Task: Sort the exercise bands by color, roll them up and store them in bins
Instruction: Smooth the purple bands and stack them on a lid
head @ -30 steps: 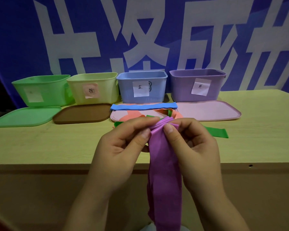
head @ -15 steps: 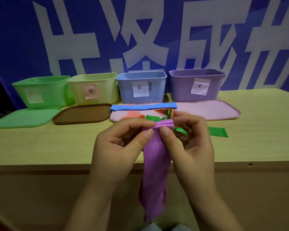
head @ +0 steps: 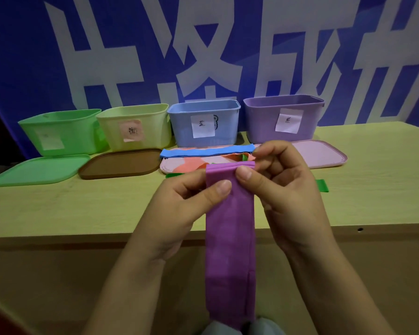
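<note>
While you hold the purple band (head: 230, 228) by its top edge in the centre of the frame, both of your hands are closed on it: the left hand (head: 179, 206) pinches the left corner between thumb and fingers, and the right hand (head: 283, 189) pinches the right corner in the same way. The rest of the band hangs straight down in front of the bench (head: 58, 209) edge and reaches the bottom of the frame, so it is flat and not twisted; I think you hold it like this because a flat, hanging band is easier to roll from the top. The roll itself seems only at its beginning, as the top edge looks just folded over. In the upper right stands the purple bin (head: 259, 124), open, with its pink lid (head: 324, 153) lying in front of it, so the way to it is free. To its left are the blue bin (head: 179, 126), the yellow bin (head: 153, 131) and the green bin (head: 75, 131). Behind your hands the blue band (head: 203, 151), an orange band (head: 191, 164) and a green band (head: 322, 186) wait on the bench, not yet rolled.
</note>
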The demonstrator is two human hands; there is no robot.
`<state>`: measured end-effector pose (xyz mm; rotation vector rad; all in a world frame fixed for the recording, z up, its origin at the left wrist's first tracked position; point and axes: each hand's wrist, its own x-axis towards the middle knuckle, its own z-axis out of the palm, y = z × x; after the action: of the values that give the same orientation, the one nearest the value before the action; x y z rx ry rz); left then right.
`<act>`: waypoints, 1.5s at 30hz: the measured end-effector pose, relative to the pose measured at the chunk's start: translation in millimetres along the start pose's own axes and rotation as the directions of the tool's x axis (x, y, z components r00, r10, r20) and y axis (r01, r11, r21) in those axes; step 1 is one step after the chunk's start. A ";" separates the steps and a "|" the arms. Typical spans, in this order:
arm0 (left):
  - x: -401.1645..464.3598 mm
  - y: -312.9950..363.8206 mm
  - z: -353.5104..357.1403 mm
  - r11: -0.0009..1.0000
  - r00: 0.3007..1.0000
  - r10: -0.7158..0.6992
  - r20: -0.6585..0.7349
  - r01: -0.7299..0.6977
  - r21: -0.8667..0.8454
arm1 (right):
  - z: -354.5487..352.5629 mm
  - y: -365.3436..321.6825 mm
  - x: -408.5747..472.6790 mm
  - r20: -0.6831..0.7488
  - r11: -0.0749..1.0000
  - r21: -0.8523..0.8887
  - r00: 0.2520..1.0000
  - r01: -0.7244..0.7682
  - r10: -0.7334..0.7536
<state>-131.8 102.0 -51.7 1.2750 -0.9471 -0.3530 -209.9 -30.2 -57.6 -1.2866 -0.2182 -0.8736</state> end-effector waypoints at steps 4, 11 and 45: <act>9.6 6.9 8.9 0.983 0.976 0.151 -0.159 -0.131 0.127 | -3.7 10.4 -4.6 0.087 0.968 -0.246 0.996 0.046 -0.025; 24.4 22.0 12.7 0.938 0.931 0.265 -0.250 -0.189 0.290 | -11.1 69.7 -42.1 0.159 0.919 -0.356 0.958 -0.171 0.240; 43.1 71.2 -11.7 0.978 0.916 0.205 -0.345 -0.179 0.105 | -10.6 88.2 -49.8 0.265 0.893 -0.433 0.964 0.118 0.000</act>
<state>-116.2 101.0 30.9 1.2451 -0.7709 0.0674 -187.6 -16.0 -155.9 -1.8386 -0.2738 -0.8327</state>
